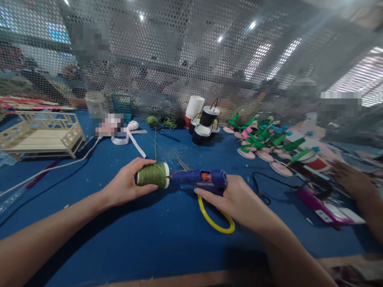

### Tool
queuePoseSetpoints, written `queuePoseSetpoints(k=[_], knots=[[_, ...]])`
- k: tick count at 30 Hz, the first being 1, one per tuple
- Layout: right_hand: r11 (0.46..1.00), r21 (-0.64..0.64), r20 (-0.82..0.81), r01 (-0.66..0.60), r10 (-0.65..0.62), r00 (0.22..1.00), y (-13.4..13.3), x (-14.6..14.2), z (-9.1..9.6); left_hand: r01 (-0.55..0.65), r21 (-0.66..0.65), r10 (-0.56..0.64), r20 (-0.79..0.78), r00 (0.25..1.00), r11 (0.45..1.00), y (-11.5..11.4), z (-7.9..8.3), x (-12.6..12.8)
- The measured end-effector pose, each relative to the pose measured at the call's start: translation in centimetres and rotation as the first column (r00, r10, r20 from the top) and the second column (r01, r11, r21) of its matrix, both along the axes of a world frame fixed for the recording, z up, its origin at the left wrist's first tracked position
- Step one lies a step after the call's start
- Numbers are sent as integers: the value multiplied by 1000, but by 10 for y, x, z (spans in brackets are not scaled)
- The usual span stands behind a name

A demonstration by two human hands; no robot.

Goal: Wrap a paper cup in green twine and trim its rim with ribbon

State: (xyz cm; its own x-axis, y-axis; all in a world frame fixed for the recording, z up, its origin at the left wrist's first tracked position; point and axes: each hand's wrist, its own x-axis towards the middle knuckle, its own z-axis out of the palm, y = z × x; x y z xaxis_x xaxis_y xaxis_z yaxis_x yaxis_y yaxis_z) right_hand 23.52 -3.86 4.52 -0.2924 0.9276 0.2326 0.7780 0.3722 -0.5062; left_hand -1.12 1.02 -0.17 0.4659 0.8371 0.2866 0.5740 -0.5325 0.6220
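My left hand (131, 179) is closed around a small paper cup wrapped in green yarn (154, 176), lying on its side with the white rim to the right. A strand of the yarn (155, 145) runs from it to a green ball (152, 120) at the back. My right hand (239, 199) grips a blue glue gun (197, 178). Its nozzle points left and is at the cup's rim; I cannot tell whether it touches. Scissors with a yellow handle (220, 229) lie on the table beneath the gun and my right hand, partly hidden.
Behind stand stacked white cups (196, 105) and black mini buckets (201, 134). Green paper plants on pink discs (281, 169) crowd the right, near a purple glue gun (323, 207) and another person's hand (351, 181). A wooden toy bed (43, 137), white ribbon (136, 144) and white cord (72, 162) lie left.
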Motion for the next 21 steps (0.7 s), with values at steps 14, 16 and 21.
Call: queuePoseSetpoints(k=[14,16,21], knots=[[995,-15,3,94,-94,996,2,0,1,88,189,-84,-31,996,978,-1,-5,-1],[996,-4,2,94,-94,996,2,0,2,93,192,-88,-33,996,977,-1,-5,-1],[997,2,-5,75,-75,997,0,1,2,78,183,-74,-29,997,980,-1,-4,-1]])
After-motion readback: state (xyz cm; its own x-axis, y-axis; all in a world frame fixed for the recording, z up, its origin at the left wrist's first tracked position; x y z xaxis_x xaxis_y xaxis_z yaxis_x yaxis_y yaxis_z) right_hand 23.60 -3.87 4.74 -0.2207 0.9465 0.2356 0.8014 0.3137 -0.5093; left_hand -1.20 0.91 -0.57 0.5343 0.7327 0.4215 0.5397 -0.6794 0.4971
